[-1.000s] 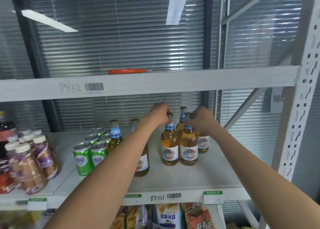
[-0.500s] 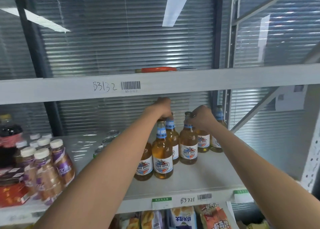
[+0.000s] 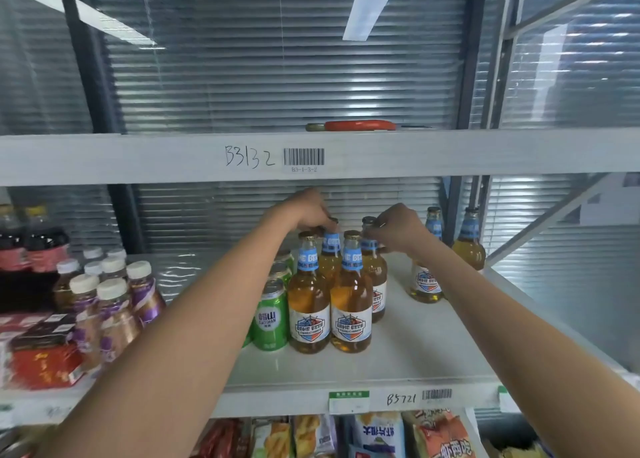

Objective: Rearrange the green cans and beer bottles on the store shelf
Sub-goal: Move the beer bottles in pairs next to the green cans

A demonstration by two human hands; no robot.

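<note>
Four amber beer bottles with blue neck labels stand in a tight block on the white shelf [image 3: 415, 353]. The front pair are the front left bottle [image 3: 309, 305] and the front right bottle [image 3: 350, 305]. My left hand [image 3: 308, 211] grips the cap of the rear left bottle [image 3: 330, 261]. My right hand [image 3: 398, 229] pinches the cap of the rear right bottle [image 3: 376, 274]. A green can [image 3: 272, 315] touches the block's left side, with more green cans [image 3: 281, 270] behind it, partly hidden by my left arm. Two more beer bottles [image 3: 426, 284] [image 3: 469, 246] stand apart to the right.
Purple-labelled bottles with white caps [image 3: 114, 301], dark soda bottles [image 3: 34, 249] and red boxes [image 3: 45, 360] fill the shelf's left end. The upper shelf beam [image 3: 450, 152] hangs close above my hands, with an orange tool [image 3: 360, 125] on it. Snack bags [image 3: 381, 433] sit below.
Both hands have kept hold of bottle tops and carried their bottles left, close to the green cans. The view has swung so the shelf's right upright is out of frame.
</note>
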